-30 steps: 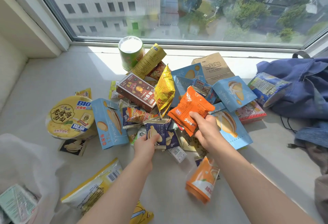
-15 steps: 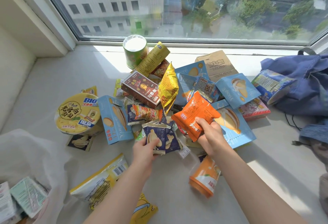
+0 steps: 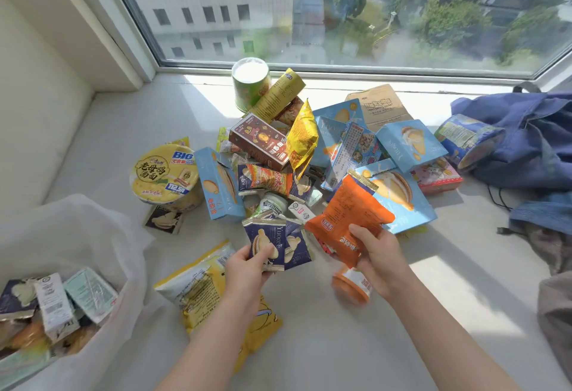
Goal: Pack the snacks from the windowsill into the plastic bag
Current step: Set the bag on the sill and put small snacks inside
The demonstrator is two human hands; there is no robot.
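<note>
A heap of snacks covers the middle of the windowsill (image 3: 325, 344). My left hand (image 3: 247, 270) pinches a small dark blue snack packet (image 3: 263, 239), lifted off the heap, with a second like packet (image 3: 295, 250) beside it. My right hand (image 3: 377, 254) grips an orange snack bag (image 3: 349, 214) by its lower edge, held up above a second orange pouch (image 3: 351, 285). The white translucent plastic bag (image 3: 74, 236) lies open at lower left with several packets inside.
A yellow noodle bowl (image 3: 164, 177), several light blue boxes (image 3: 218, 186), a brown box (image 3: 263, 143), a yellow chip bag (image 3: 301, 140) and a green cup (image 3: 250, 81) fill the heap. A yellow packet (image 3: 198, 288) lies under my left forearm. Blue cloth (image 3: 526, 140) lies right.
Both hands have drawn back toward me and lifted their packets off the heap. The view has swung left, showing more of the plastic bag and its contents.
</note>
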